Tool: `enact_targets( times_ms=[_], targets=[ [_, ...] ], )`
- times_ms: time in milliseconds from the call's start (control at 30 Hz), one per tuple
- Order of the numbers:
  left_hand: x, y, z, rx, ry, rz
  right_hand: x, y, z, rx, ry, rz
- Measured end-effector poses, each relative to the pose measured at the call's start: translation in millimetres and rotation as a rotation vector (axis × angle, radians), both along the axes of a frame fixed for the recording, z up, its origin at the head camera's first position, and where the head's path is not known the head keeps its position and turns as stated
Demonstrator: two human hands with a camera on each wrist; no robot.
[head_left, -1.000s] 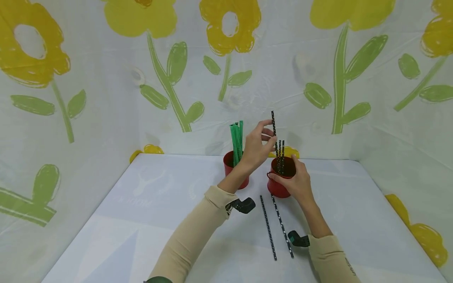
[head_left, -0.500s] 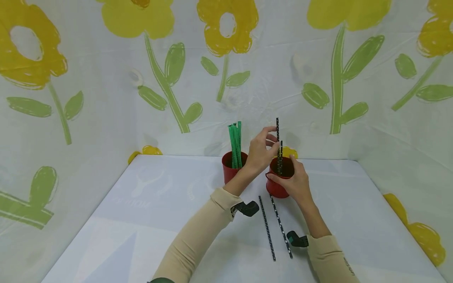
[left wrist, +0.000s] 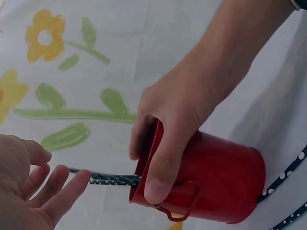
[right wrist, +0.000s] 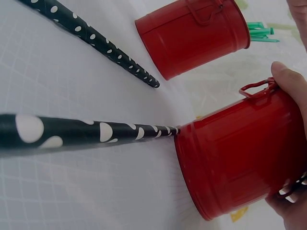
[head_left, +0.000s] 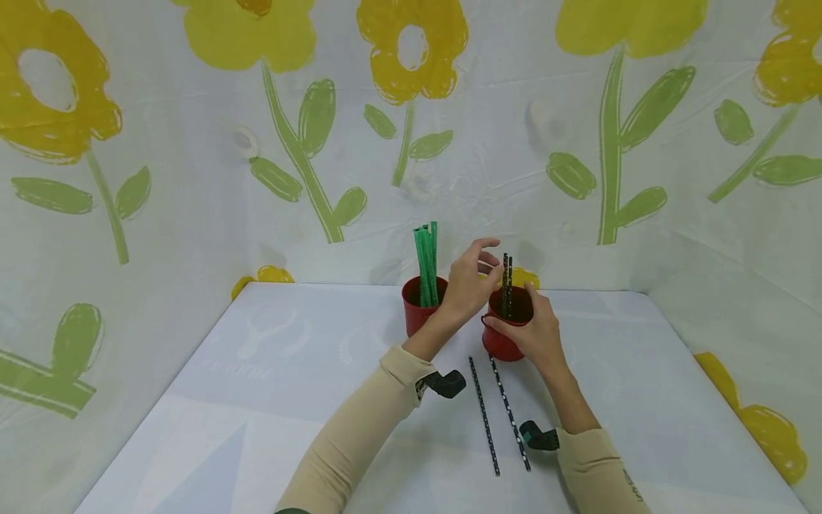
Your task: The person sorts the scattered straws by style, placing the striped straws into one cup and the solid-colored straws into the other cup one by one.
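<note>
In the head view my right hand (head_left: 542, 330) grips the rim of a small red metal bucket (head_left: 503, 348), its thumb on the near side by the wire handle. Black paper straws with white dots (head_left: 507, 275) stand upright inside, tops above the rim. My left hand (head_left: 470, 280) hovers just left of them, fingers relaxed and spread. The left wrist view shows its fingertips (left wrist: 82, 178) near the straw ends, pinching nothing. Two more black dotted straws, a left one (head_left: 483, 414) and a right one (head_left: 511, 414), lie on the table in front of the bucket.
A second red bucket (head_left: 414, 314) holding several green straws (head_left: 426, 264) stands to the left, partly behind my left forearm. The white table (head_left: 289, 400) meets a flower-printed backdrop (head_left: 501, 143) just behind both buckets.
My left hand has lowered a black dotted straw into the right-hand bucket and let it go, its fingers now off the straw. My right hand has stayed on the bucket.
</note>
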State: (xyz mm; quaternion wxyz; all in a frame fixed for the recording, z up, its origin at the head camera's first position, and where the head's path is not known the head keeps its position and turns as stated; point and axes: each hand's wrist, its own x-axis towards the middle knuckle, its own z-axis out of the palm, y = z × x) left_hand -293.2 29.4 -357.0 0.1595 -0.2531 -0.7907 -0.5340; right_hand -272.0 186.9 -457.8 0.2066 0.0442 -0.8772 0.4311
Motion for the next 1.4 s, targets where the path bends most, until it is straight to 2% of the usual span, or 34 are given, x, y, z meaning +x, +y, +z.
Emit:
enact_targets(
  times_ms=[300, 733, 933, 1167, 1400],
  targets=[
    [1.1, -7.5, -9.8, -0.027, -0.021, 0.031, 1.1, -0.1, 1.1, 0.017, 0.009, -0.006],
    [10.5, -19.0, -27.4, -0.059, -0.042, 0.006, 1.0, -0.5, 2.5, 0.027, 0.014, -0.014],
    [19.4, -25.4, -40.4, -0.087, -0.035, 0.012, 0.8, -0.3, 1.8, 0.013, 0.012, -0.008],
    [29.3, -31.4, -61.2, -0.154, -0.008, 0.029, 2.0, -0.3, 1.2, 0.022, 0.015, -0.018],
    [40.1, -36.9, -79.0, -0.231, -0.100, 0.053, 1.6, -1.3, 0.9, 0.015, 0.018, -0.016]
  ],
)
